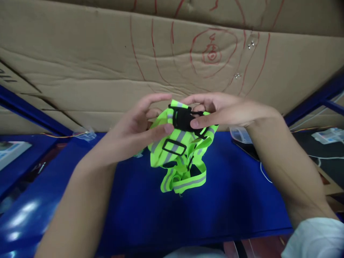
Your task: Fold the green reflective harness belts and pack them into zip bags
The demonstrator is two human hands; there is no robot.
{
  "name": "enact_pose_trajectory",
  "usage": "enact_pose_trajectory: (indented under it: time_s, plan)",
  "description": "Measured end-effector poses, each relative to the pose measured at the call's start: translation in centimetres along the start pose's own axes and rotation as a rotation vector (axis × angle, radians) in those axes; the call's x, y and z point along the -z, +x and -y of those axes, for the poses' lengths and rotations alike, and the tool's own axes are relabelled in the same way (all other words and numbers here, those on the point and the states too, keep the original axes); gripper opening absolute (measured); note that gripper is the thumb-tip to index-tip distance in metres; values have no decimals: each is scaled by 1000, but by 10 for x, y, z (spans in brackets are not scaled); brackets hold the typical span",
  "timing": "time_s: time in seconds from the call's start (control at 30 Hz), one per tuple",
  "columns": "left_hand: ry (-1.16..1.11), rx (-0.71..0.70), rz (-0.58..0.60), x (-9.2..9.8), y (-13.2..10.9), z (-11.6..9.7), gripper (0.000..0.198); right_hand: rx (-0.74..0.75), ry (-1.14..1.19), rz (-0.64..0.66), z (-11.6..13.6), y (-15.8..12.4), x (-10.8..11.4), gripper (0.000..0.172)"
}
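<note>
A neon yellow-green webbing harness with grey reflective stripes hangs in the centre of the frame, lifted clear of the glossy blue tabletop so that its loops fall loose below the hands instead of bunching on the surface. It is one bundle, and three black fittings show on it. The black plastic buckle sits at the top between the hands, a flat rectangular slider lies lower on the front strap, and a smaller black piece lies under the right thumb. The left hand comes in from the lower left and presses its thumb to the buckle's left edge, with its fingers arched over the top. The right hand comes from the right and pinches the buckle between the thumb in front and the fingers behind. Both hands are closed narrowly on that one fitting, a grip that seems to steady it from two sides. Behind them a creased brown cardboard sheet fills the upper frame like a backdrop. It bears red marker rings and two small clusters of metal staples. Two blue metal rails slant in, one at the left and one at the right. Three clear plastic bags lie along the table's far edge, one of them just right of the harness. One thin white cable curls on the table near the right forearm.
</note>
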State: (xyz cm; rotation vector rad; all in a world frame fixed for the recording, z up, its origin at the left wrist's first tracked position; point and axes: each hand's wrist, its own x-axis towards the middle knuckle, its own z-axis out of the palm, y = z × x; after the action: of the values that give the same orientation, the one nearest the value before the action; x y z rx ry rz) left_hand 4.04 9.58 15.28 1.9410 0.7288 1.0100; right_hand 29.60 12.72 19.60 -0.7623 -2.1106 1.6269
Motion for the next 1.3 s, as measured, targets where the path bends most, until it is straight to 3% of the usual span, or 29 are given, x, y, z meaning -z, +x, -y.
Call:
enact_pose_trajectory:
  time_s: [0.1, 0.2, 0.57, 0.77, 0.9, 1.0, 1.17, 1.3]
  plan:
    - [336, -76, 24, -4, -3, 0, 69, -9, -93, 32, -5, 3, -1, 60]
    - [594, -156, 49, -14, -9, 0, 49, -78, -120, 67, -13, 4, -4, 74]
    - [740, -33, 42, -42, -21, 25, 33, -89, -107, 53, -54, 12, -13, 73]
    - [929, 20, 129, -46, -17, 27, 36, 0, -356, 65, -68, 13, -11, 63]
    - [915, 55, 196, -47, -19, 30, 31, 50, -481, 99, -72, 7, -15, 62]
    - [850, 84, 240, -53, -33, 32, 30, -7, -495, 140, -75, -6, -27, 58]
    - [792, 150, 324, -69, -76, 44, 43, -197, -452, 252, -93, -36, -49, 62]
    - [845, 233, 190, -66, -112, 62, 44, -252, -325, 270, -114, -63, -50, 62]
